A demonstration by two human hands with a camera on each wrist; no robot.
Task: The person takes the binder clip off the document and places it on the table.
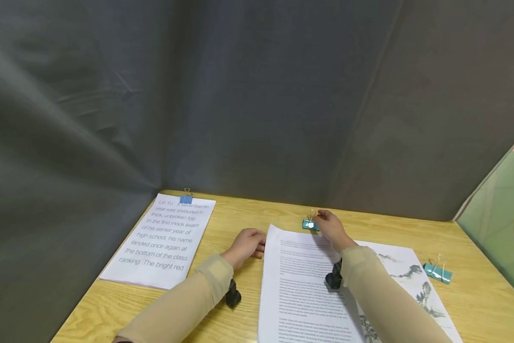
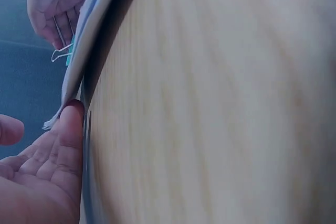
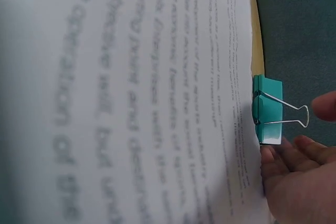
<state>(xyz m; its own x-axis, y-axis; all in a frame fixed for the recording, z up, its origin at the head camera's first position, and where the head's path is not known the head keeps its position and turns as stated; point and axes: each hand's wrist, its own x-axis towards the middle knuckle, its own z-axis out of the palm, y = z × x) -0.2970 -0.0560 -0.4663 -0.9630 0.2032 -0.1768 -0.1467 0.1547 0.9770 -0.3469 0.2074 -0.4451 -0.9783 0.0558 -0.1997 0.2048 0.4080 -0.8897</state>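
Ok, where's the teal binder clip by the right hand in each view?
Head: teal clip below and right of centre, at the far edge of the printed stack.
Left wrist: teal clip, upper left, mostly behind the stack.
Right wrist: teal clip right of centre, at the stack's edge.
Shared landmark: the right hand, beside it in all three.

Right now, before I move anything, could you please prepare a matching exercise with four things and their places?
1. left hand
2. right hand
3. blue clip
4. landscape sheet

A. at the far edge of the large-print sheet
B. at the left edge of the small-print pages
C. flat, right of those pages
D. beside the teal clip at those pages' far edge

Pairs: 1-B; 2-D; 3-A; 4-C
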